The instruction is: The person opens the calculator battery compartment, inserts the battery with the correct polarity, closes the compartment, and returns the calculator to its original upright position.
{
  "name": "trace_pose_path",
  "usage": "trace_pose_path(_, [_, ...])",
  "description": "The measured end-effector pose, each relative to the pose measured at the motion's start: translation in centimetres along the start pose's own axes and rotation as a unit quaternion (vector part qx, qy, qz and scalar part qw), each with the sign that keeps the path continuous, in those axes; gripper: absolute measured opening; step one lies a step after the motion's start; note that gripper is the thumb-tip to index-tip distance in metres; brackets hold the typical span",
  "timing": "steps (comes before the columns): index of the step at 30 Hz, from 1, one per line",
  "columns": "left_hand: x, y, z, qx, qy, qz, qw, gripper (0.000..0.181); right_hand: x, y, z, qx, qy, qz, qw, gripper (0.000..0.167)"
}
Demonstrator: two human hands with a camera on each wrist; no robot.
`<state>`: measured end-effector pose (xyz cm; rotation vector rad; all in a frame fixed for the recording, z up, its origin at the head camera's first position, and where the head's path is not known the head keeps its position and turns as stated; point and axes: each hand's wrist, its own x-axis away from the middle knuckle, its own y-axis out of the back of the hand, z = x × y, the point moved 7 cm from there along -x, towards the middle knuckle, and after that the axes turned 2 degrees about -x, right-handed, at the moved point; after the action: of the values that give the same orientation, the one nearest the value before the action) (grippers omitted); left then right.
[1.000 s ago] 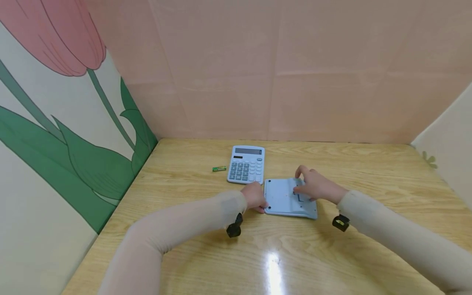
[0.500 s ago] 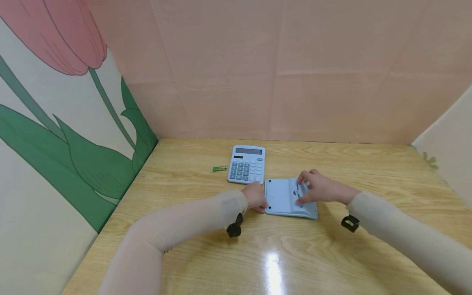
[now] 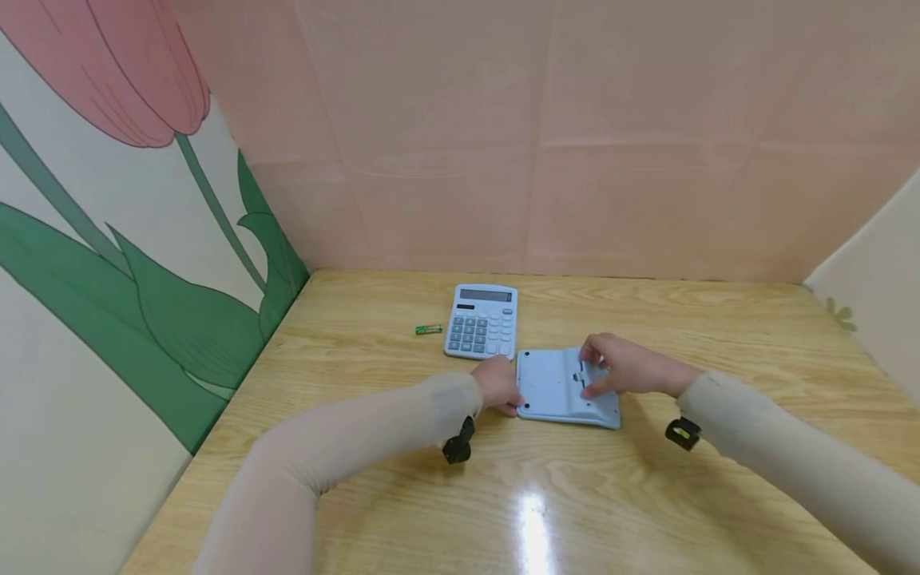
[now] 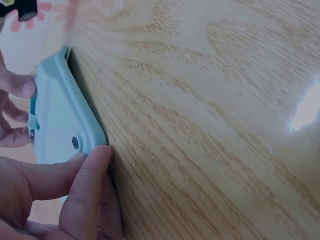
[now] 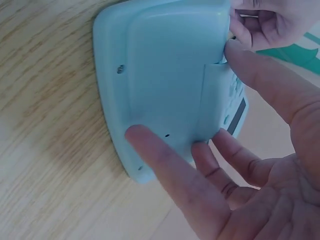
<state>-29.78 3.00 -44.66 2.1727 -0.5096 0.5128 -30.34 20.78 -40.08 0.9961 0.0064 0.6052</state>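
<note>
The held calculator (image 3: 546, 383) is pale blue, the battery (image 3: 429, 329) green, the table (image 3: 632, 503) yellow-brown and wood-grained

In the head view, near the middle of the frame, the face-up calculator (image 3: 482, 315) gives one number that I can read: the digit "0", at the right end of its display (image 3: 485, 295). Its grey number keys (image 3: 469, 335) carry pale characters, but these are too small to be read with certainty. The printing on the green battery (image 3: 428, 329), more to the left, is also too small. Right of centre, on the back of the overturned calculator (image 3: 544, 383), no word can be read in any of the three views.
</note>
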Motion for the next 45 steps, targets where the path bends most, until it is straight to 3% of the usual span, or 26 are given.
trace_pose_path(7, [0.2,-0.1,-0.1,0.001,-0.007,-0.003,1.0000,0.015,0.1,0.8,0.6,0.029,0.021,-0.002,0.9994,0.057])
trace_pose_path(15, [0.0,-0.2,0.1,0.014,-0.010,-0.006,0.9998,0.014,0.6,3.6,0.0,-0.089,0.046,0.039,0.9942,0.053])
trace_pose_path(20, [0.0,-0.1,0.1,0.010,-0.009,-0.008,0.9999,0.015,0.5,6.3,-1.5,-0.134,0.054,0.017,0.9893,0.054])
trace_pose_path(27, [-0.3,-0.1,0.2,0.011,-0.005,-0.007,0.9999,0.016,-0.6,9.6,-4.7,-0.107,0.030,-0.076,0.9908,0.063])
trace_pose_path(33, [-0.3,-0.1,0.2,0.009,-0.003,-0.006,0.9999,0.016,-1.4,10.5,-8.1,-0.104,-0.012,-0.107,0.9887,0.072])
trace_pose_path(40, [-0.2,0.0,0.1,0.004,0.001,-0.008,1.0000,0.016,-1.7,10.0,-11.0,-0.068,-0.043,-0.101,0.9916,0.074])
trace_pose_path(45, [-0.2,0.0,0.1,-0.002,-0.003,-0.011,0.9999,0.017,-2.1,8.6,-12.1,-0.002,-0.060,-0.074,0.9954,0.078])
